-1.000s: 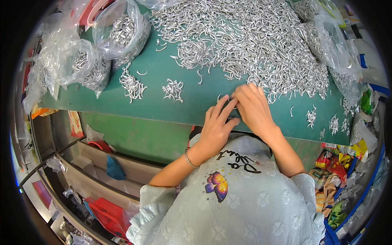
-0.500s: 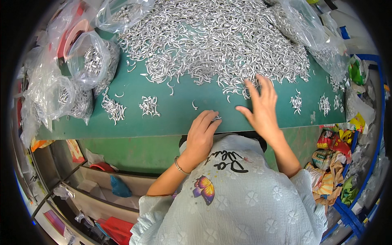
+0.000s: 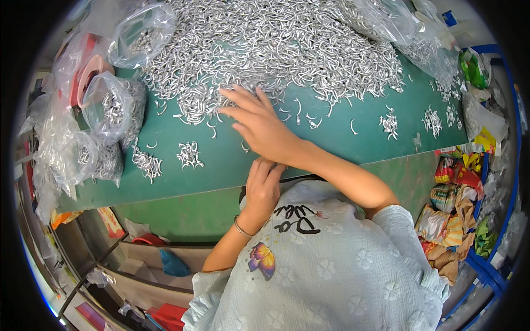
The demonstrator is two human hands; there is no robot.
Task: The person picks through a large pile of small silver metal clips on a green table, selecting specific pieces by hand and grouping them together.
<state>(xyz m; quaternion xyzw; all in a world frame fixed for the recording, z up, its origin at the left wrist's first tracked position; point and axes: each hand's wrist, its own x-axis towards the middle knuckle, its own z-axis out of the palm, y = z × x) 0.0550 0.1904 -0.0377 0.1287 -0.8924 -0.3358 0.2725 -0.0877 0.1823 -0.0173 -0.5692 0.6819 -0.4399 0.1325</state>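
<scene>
A wide heap of small curved silver metal pieces (image 3: 265, 47) covers the far part of the green table (image 3: 221, 165). My right hand (image 3: 259, 124) is stretched across to the left over the heap's near edge, open, its fingers apart and nothing gripped. Beneath my right wrist, at the table's near edge, my left hand (image 3: 262, 186) is closed. Silver pieces showed at its fingertips earlier; the right forearm now partly hides them. A few single pieces (image 3: 354, 127) lie loose close to the right hand.
Small piles of the pieces lie left (image 3: 190, 155) and right (image 3: 388, 124). Clear plastic bags (image 3: 105, 110) holding pieces stand at the left, and another bag (image 3: 425, 47) at the far right. Colourful packets (image 3: 447, 204) are below the table's right end. Low shelving (image 3: 154, 270) stands lower left.
My right hand has swung left from the heap's middle front, its forearm now crossing above my left hand. Several loose pieces now lie where it was. The view has tilted slightly.
</scene>
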